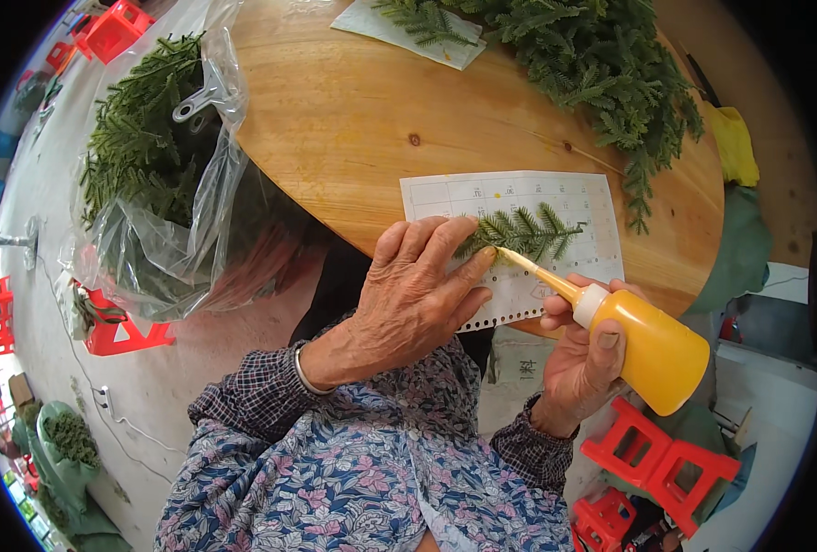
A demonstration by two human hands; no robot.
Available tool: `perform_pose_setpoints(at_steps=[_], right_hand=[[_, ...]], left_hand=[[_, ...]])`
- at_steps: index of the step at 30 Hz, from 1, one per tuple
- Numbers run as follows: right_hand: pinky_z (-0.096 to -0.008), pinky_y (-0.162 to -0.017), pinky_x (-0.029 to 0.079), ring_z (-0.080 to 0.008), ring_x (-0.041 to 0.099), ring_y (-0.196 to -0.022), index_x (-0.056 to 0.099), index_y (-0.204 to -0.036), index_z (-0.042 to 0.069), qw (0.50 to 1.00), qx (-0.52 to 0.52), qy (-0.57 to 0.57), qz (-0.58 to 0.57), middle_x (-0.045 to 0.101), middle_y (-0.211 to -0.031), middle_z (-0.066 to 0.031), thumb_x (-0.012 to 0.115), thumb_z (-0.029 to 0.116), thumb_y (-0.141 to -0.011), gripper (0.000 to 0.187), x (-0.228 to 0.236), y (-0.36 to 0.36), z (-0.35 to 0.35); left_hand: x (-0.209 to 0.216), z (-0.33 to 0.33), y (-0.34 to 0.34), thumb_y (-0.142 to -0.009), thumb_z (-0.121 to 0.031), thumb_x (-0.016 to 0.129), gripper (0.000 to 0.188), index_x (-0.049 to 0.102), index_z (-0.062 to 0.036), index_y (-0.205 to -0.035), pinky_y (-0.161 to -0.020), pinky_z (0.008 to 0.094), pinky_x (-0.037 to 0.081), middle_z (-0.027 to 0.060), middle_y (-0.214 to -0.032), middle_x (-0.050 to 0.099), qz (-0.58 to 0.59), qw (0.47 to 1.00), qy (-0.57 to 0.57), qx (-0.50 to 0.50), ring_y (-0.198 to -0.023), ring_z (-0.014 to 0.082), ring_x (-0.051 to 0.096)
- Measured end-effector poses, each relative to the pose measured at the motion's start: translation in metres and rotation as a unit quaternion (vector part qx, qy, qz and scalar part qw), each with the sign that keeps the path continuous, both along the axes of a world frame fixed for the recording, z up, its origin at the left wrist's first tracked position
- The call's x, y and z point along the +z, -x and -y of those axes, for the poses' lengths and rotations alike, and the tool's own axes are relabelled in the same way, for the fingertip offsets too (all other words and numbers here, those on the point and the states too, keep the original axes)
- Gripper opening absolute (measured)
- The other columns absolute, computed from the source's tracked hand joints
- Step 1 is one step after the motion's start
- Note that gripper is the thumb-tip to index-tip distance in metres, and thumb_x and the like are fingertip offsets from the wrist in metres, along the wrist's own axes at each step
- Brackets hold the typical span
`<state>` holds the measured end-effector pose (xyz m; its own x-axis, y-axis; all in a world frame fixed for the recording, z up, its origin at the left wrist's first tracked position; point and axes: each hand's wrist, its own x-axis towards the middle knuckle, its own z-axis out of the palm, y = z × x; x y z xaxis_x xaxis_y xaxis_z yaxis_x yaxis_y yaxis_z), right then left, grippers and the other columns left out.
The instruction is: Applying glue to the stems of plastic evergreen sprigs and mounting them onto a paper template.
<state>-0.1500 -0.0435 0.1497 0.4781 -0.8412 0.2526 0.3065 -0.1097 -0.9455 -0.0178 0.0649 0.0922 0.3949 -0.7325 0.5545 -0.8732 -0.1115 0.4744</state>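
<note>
On a printed calendar sheet [601,198] lies a small green fir sprig [528,232], its stem end pointing right. My left hand [422,285] pinches the sprig's left end against the paper, fingers bent over it. In my right hand [588,354] is a squeeze bottle [652,350] of yellow-orange liquid, held tilted. Its long tapered nozzle runs up to the left, with the tip at the sprig beside my left fingertips. Whether the tip touches the sprig or liquid is coming out, I cannot tell.
A wooden table [335,120] carries a large heap of fir branches [592,64] at the far right. White paper [371,23] lies under part of it. At the left, a clear plastic bag [220,230] holds more green branches [146,138]. Red stools [657,455] stand at the lower right.
</note>
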Motion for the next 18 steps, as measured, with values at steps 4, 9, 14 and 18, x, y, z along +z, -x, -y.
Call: perform_pose_setpoints(at_steps=[4, 9, 14, 18], right_hand=[[-0.0275, -0.055, 0.054, -0.0268, 0.065, -0.066, 0.044, -0.122, 0.003, 1.000, -0.014, 0.016, -0.007, 0.062, -0.100, -0.0244, 0.066, 0.024, -0.081, 0.051, 0.0029, 0.0011, 0.0006], [-0.0276, -0.054, 0.055, -0.0264, 0.065, -0.066, 0.044, -0.122, 0.002, 1.000, -0.010, 0.009, 0.004, 0.062, -0.100, -0.0248, 0.067, 0.022, -0.081, 0.051, 0.0059, 0.0016, 0.0017], [-0.0275, -0.054, 0.055, -0.0264, 0.065, -0.065, 0.044, -0.121, 0.002, 1.000, -0.001, 0.007, 0.000, 0.062, -0.100, -0.0252, 0.068, 0.021, -0.080, 0.051, 0.0047, -0.0005, 0.0005], [-0.0276, -0.054, 0.055, -0.0266, 0.065, -0.065, 0.044, -0.120, 0.001, 1.000, 0.002, 0.015, -0.005, 0.063, -0.099, -0.0252, 0.069, 0.020, -0.080, 0.051, 0.0067, 0.0009, 0.0032]], left_hand=[[-0.0023, 0.0002, 0.0003, -0.076, -0.022, 0.069, 0.035, 0.065, -0.0078, -0.107, -0.093, 0.0357, 0.031, 0.0108, -0.125, 0.049, 0.009, 1.000, 0.004, 0.004, -0.109, 0.0248, 0.049], [-0.0014, -0.0001, 0.0017, -0.078, -0.022, 0.070, 0.039, 0.064, -0.0103, -0.115, -0.094, 0.0395, 0.030, 0.0103, -0.130, 0.049, -0.019, 1.000, -0.002, -0.004, -0.111, 0.0255, 0.047], [-0.0020, 0.0009, 0.0027, -0.078, -0.022, 0.070, 0.039, 0.064, -0.0102, -0.114, -0.094, 0.0395, 0.031, 0.0105, -0.130, 0.049, -0.015, 1.000, -0.001, 0.001, -0.111, 0.0255, 0.048], [-0.0016, 0.0010, 0.0031, -0.078, -0.022, 0.070, 0.038, 0.064, -0.0101, -0.113, -0.094, 0.0395, 0.031, 0.0106, -0.130, 0.049, -0.019, 1.000, 0.004, 0.004, -0.111, 0.0254, 0.048]])
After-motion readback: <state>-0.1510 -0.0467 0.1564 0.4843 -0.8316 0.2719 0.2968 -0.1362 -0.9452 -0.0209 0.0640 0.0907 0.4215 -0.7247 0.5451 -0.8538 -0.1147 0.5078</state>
